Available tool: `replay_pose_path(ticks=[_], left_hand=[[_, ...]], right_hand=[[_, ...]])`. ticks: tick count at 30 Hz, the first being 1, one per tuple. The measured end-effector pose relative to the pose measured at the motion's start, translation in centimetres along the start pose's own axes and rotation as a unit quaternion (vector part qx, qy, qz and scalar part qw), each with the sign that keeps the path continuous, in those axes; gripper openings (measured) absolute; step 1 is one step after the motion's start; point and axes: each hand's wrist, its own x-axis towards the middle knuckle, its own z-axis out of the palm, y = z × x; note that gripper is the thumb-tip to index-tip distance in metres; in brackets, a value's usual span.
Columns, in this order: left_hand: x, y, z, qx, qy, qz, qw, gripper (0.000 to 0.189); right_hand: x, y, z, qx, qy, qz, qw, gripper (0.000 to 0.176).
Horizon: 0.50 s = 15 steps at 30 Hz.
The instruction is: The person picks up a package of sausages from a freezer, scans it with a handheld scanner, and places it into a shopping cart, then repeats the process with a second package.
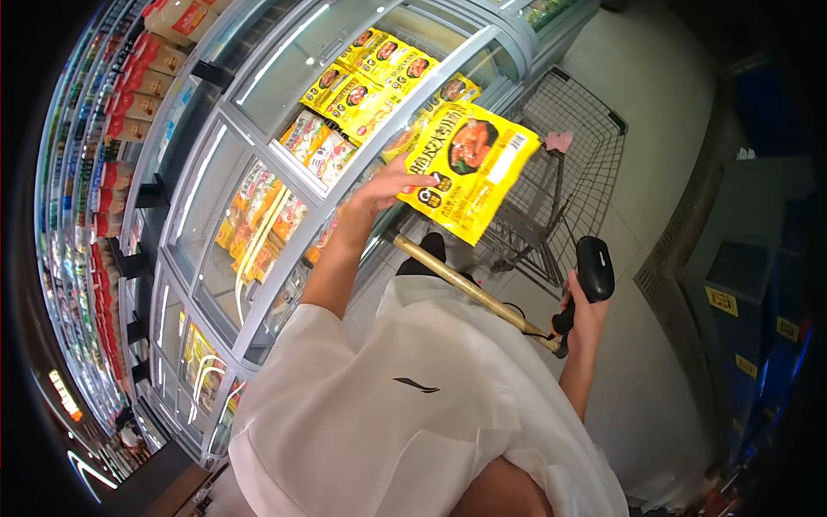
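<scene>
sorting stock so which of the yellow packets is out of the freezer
The yellow plastic food packet pinched in the left hand, near the wire shopping cart; the other yellow packets lie under the freezer's glass lids.

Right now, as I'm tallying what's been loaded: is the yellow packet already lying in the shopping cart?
No, the left hand holds the yellow packet up in the air, not resting in the shopping cart.

Two hands show, left hand (385, 188) and right hand (586, 314), with one yellow food packet (472, 168), one barcode scanner (594, 267), one wire shopping cart (573, 177), and one glass-lidded freezer (226, 129) holding at least six yellow packets (355, 95).
</scene>
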Motion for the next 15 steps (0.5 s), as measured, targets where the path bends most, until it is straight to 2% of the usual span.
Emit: replay_pose_path(ticks=[2, 4, 5, 6, 9, 12, 14, 15], left_hand=[[-1.5, 1.6, -5.1, -0.033, 0.112, -0.042, 0.992, 0.053], [-2.2, 4.0, -8.9, 0.002, 0.276, -0.099, 0.956, 0.046], [-1.2, 3.3, -13.1, -0.052, 0.246, -0.079, 0.965, 0.04], [0.2, 2.4, -17.1, -0.063, 0.291, -0.054, 0.953, 0.035], [5.1, 1.5, -27.5, -0.191, 0.352, -0.023, 0.916, 0.027], [10.1, -0.6, -37.4, -0.202, 0.401, -0.079, 0.89, 0.029], [12.9, -2.3, -43.8, -0.128, 0.428, -0.086, 0.89, 0.034], [14.1, -1.8, -45.6, -0.074, 0.453, -0.12, 0.88, 0.039]], right_hand=[[1.0, -1.0, 2.2, -0.022, -0.008, 0.008, 1.0, 0.024], [1.7, -1.4, 4.4, -0.043, 0.008, 0.026, 0.999, 0.023], [1.9, -2.1, 5.7, -0.062, 0.015, 0.042, 0.997, 0.022], [2.4, -2.4, 7.0, -0.067, 0.013, 0.041, 0.997, 0.022], [4.5, -2.5, 10.9, -0.109, 0.031, 0.074, 0.991, 0.02], [5.7, -1.4, 13.6, -0.134, 0.06, 0.099, 0.984, 0.021], [6.6, -0.9, 15.0, -0.171, 0.074, 0.123, 0.975, 0.023], [6.7, -0.9, 15.6, -0.174, 0.091, 0.13, 0.972, 0.023]])
